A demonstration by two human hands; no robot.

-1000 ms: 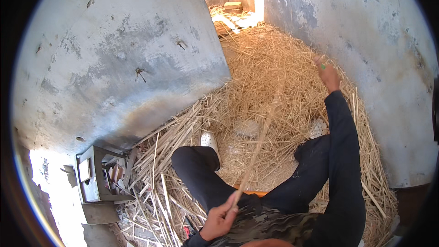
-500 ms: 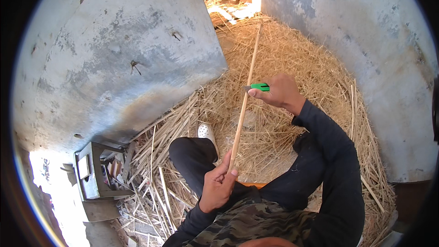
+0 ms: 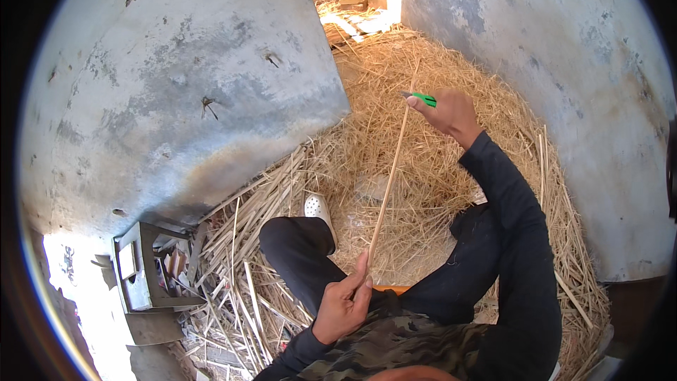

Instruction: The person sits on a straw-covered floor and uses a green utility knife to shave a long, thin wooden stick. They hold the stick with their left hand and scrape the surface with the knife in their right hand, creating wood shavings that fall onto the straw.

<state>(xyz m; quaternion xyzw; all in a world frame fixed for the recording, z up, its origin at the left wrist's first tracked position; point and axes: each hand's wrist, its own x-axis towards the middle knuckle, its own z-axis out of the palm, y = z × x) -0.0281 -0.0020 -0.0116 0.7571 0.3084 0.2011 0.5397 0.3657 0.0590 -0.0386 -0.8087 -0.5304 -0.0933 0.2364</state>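
Note:
My left hand is closed on the near end of a long, thin pale wooden strip, pinching it between thumb and fingers just above my lap. The strip slants away from me, up and slightly right. Near its far end, my right hand is wrapped around a green utility knife. The knife's dark blade lies against or right beside the strip, and my right thumb is next to the strip there. Most of the knife's handle is hidden inside my fist.
Fibrous shavings cover the floor ahead. Split strips are piled at left, by a wooden stool-like frame lying on its side. Worn plastered walls stand on both sides. A white clog is on my foot; a brick lies at the back.
My right hand with the knife has moved farther away along the strip, up and right. The strip looks turned and thinner edge-on, and my left hand has dropped slightly nearer.

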